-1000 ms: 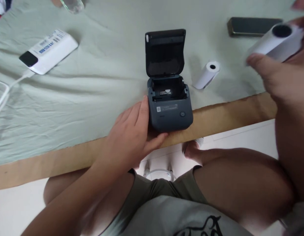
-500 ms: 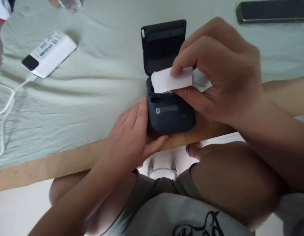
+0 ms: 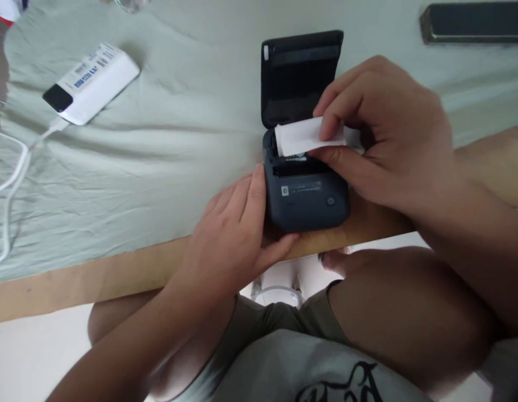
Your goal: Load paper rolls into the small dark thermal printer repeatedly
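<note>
A dark blue device [image 3: 307, 204] lies at the table's front edge, its black lid [image 3: 301, 81] raised at the back. My right hand [image 3: 393, 134] pinches a white paper roll [image 3: 301, 137] between thumb and fingers, over the open compartment. The roll's left end is at the compartment's left side; whether it touches the bottom is hidden. My left hand [image 3: 234, 229] rests against the device's left side, fingers along it and thumb at the front edge, steadying it.
A white power bank [image 3: 100, 84] with a label and a white cable [image 3: 22, 173] lies at the left. A dark oblong case [image 3: 476, 23] is at the back right. Pale green cloth [image 3: 179, 111] covers the table, with its wooden edge [image 3: 129, 271] in front.
The paper roll sits slightly lower relative to the compartment, and the fingers of my right hand have shifted on it. The view has moved a little, so the objects appear farther right.
</note>
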`<state>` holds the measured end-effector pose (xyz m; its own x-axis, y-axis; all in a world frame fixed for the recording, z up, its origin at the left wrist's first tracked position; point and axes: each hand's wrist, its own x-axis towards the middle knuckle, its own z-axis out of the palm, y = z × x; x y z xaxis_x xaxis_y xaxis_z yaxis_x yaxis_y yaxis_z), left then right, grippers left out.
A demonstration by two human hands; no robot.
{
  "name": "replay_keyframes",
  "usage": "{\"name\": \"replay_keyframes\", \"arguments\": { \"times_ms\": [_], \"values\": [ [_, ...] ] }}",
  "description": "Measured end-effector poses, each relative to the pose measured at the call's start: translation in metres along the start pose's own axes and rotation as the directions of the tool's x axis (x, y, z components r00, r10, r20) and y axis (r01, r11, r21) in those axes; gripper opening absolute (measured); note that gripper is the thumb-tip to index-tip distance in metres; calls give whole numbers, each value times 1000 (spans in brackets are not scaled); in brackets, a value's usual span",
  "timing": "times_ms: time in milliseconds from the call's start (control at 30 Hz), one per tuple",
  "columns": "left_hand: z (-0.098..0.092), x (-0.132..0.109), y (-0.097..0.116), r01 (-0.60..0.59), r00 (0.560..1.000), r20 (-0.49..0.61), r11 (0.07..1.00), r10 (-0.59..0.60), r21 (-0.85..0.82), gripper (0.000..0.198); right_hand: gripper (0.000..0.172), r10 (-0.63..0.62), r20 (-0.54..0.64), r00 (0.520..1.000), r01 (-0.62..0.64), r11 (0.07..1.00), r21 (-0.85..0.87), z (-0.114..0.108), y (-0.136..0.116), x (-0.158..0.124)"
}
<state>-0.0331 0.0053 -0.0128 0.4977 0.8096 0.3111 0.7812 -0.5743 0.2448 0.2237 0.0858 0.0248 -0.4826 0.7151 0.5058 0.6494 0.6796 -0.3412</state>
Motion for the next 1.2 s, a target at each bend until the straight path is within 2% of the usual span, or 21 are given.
{"name": "replay_keyframes", "arguments": {
  "times_ms": [167, 267, 433, 533, 667, 767, 933, 1033, 1133, 1200],
  "values": [
    [1, 0, 0, 14, 1000, -12, 1000, -14, -7, 85, 7, 89, 43, 995, -91, 995, 52, 3, -1, 5],
    [2, 0, -1, 17, 1000, -8, 1000, -17, -12, 86, 10, 120, 73, 990, -127, 988, 92, 3, -4, 7],
    [1, 0, -1, 16, 1000, -15, 1000, -17, -15, 84, 10, 243, -40, 969, -238, 967, 95, 2, -8, 5],
    [0, 0, -1, 15, 1000, -20, 1000, -15, -19, 84, 15, 254, -61, 965, -247, 964, 101, 4, -6, 2],
    [1, 1, -1, 20, 1000, -19, 999, -21, -31, 84, 12, 259, -18, 966, -258, 964, 66, 7, -1, 2],
    [3, 1, -1, 18, 1000, -20, 999, -19, -39, 86, 16, 252, 9, 968, -251, 962, 107, 7, 1, 6],
    [7, -3, -3, 13, 998, -60, 999, -15, -40, 96, 15, 133, 15, 991, -134, 981, 143, 0, -5, 5],
    [7, -5, -4, 14, 997, -79, 992, -24, -124, 105, 12, 17, 50, 999, -23, 992, 124, -8, -6, 0],
    [4, -6, -5, -12, 998, -65, 987, 2, -161, 84, 10, -208, 116, 971, 181, 961, 209, -12, -1, -3],
    [2, -6, -5, -31, 999, -41, 991, 26, -129, 68, 11, -296, 145, 944, 256, 936, 242, -13, 3, -4]
  ]
}}
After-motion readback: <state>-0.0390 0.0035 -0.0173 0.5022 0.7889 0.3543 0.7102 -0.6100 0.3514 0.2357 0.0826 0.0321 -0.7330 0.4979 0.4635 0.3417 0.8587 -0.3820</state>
